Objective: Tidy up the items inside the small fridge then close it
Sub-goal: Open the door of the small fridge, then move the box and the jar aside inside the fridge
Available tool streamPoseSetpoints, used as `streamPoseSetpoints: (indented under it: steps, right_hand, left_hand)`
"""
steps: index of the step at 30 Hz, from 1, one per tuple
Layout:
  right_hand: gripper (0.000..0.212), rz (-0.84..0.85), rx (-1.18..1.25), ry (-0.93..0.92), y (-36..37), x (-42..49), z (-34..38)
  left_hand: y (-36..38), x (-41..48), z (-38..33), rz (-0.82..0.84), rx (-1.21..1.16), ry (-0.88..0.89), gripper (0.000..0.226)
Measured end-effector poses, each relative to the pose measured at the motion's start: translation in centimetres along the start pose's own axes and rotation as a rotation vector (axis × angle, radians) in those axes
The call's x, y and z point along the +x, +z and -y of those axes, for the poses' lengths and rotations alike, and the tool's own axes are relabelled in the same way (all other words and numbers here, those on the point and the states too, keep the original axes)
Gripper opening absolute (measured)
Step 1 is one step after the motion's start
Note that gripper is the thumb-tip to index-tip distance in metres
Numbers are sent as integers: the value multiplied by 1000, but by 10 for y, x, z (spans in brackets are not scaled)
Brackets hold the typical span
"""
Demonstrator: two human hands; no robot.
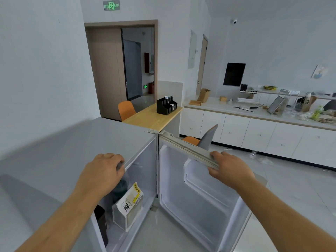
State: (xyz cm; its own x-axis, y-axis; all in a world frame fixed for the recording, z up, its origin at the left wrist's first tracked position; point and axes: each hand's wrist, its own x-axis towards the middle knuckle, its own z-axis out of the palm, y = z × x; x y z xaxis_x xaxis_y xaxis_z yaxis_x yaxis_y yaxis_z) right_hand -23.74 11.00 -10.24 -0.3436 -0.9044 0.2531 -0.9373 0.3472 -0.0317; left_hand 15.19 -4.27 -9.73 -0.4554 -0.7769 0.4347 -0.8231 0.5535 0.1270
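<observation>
The small grey fridge (76,142) stands open below me, its door (196,190) swung out to the right. My right hand (227,168) grips the door's top edge. My left hand (103,171) rests curled over the front edge of the fridge top, holding nothing loose. Inside, a white carton with black characters and a yellow label (129,204) leans on the shelf. A dark bottle (121,188) stands behind it, partly hidden by my left arm. Another dark item (101,217) sits at the left, mostly hidden.
A wooden table (152,117) with a black organiser (166,106) stands behind the fridge, with orange chairs (126,110) beside it. A grey chair back (208,137) is just behind the door. White counter cabinets (254,133) with clutter run along the right. Floor is tiled.
</observation>
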Motion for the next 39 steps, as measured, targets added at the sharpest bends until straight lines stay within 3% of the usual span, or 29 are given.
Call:
streamPoseSetpoints:
  steps: [14,20,27,33,39]
  right_hand:
    - [49,-26,32,-27,6,6,-14]
    - [55,-166,147,-202,10,-2,-21]
    - [43,-261,236,-462,18,-24,-10]
    - [38,-156,348,-603,39,-48,42]
    - [37,57,424,-617,75,-44,101]
  left_hand:
    - [0,-2,-3,-23,57,5,19]
    - [-3,-27,-28,21,41,-26,34]
    - [13,-79,-87,91,88,-17,41]
    - [45,-114,-97,193,53,-242,53]
    - [92,-109,-87,272,-42,-376,56]
